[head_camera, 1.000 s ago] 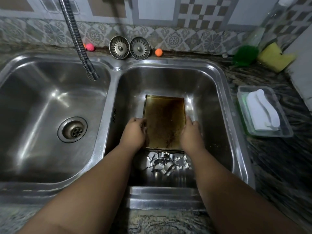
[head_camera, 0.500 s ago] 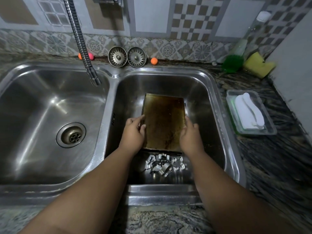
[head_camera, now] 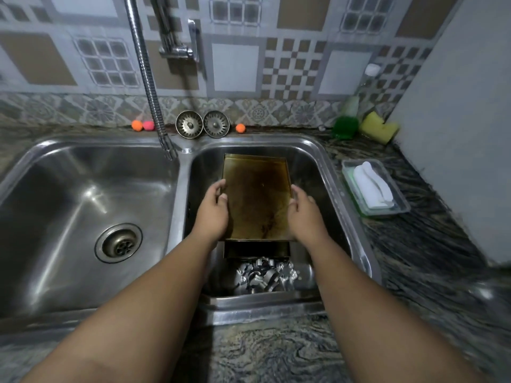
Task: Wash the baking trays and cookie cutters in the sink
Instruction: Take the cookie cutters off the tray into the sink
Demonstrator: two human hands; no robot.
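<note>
The light is dim and flat, with a cool grey cast. Left of the left hand (head_camera: 213, 214), the left basin (head_camera: 83, 194) carries white glare streaks on its steel. The right basin (head_camera: 312, 167) around both hands lies in deep shadow. The tray (head_camera: 257, 200) between the left hand and the right hand (head_camera: 305, 217) looks dark and murky. Below the hands the cutters (head_camera: 265, 277) glint. Far above the hands the tap (head_camera: 179, 51) throws a soft shadow rightward on the wall. Right of the right hand the counter (head_camera: 428, 244) smears into blur, and the basin rims bow with wide-angle distortion.
</note>
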